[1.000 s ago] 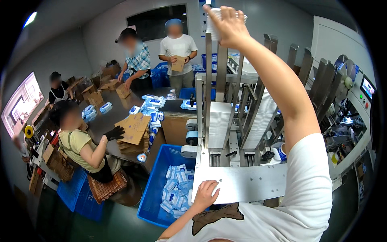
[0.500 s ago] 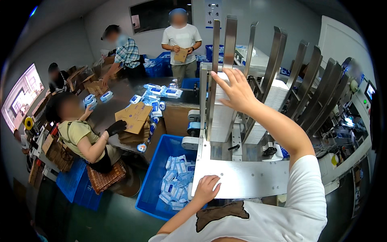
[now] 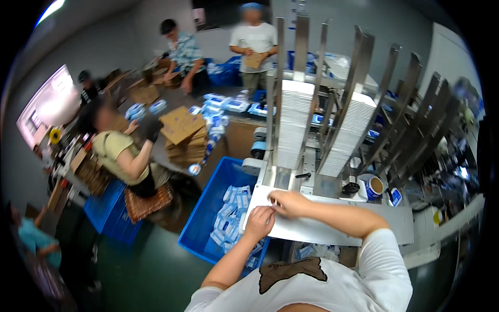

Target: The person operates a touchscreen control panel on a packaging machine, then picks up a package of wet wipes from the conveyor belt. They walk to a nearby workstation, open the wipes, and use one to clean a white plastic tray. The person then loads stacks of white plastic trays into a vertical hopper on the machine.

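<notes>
Both hands meet above the left end of a flat white metal plate (image 3: pixel 332 223). My left hand (image 3: pixel 260 222) is closed, its fingertips curled together. Fingers bent, my right hand (image 3: pixel 288 203) touches the left one's fingertips. Whatever they pinch, if anything, is too small or hidden to make out. Beyond the plate, a tall stack of white flat pieces (image 3: pixel 294 125) stands between upright metal guides (image 3: pixel 300 47). To its right, a second white stack (image 3: pixel 349 132) leans between further guides.
A blue crate (image 3: pixel 200 216) of blue-and-white wipe packs (image 3: pixel 228 216) stands on the floor at my left. Co-workers surround a dark table (image 3: pixel 176 106) with packs and a pile of cardboard boxes (image 3: pixel 184 135). A cup-like container (image 3: pixel 374 188) sits right of the stacks.
My right hand has come down from the top of the left stack to my left hand over the plate. My left hand has closed. The view has shifted.
</notes>
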A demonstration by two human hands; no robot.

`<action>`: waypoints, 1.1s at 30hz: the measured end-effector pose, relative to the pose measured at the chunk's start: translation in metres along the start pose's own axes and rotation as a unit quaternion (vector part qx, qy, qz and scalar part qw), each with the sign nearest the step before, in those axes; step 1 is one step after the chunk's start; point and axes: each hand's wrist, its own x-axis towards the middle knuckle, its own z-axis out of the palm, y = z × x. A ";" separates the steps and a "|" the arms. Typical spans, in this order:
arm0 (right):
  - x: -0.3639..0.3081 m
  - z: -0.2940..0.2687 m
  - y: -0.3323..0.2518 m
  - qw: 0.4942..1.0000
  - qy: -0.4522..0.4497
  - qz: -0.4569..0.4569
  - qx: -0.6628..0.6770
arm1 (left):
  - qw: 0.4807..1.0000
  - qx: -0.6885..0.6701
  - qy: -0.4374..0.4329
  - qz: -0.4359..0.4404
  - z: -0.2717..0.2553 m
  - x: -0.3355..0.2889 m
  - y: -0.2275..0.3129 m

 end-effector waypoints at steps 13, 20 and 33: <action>-0.250 0.110 -0.058 0.961 -0.099 -0.121 0.227 | 0.912 0.248 0.037 -0.324 -0.047 -0.305 0.223; -0.326 0.189 -0.161 0.879 -0.268 -0.267 0.291 | 0.730 0.444 0.085 -0.512 -0.130 -0.474 0.485; -0.437 0.266 -0.522 0.694 -0.401 -0.518 0.299 | 0.287 0.650 0.291 -0.641 -0.251 -0.651 0.920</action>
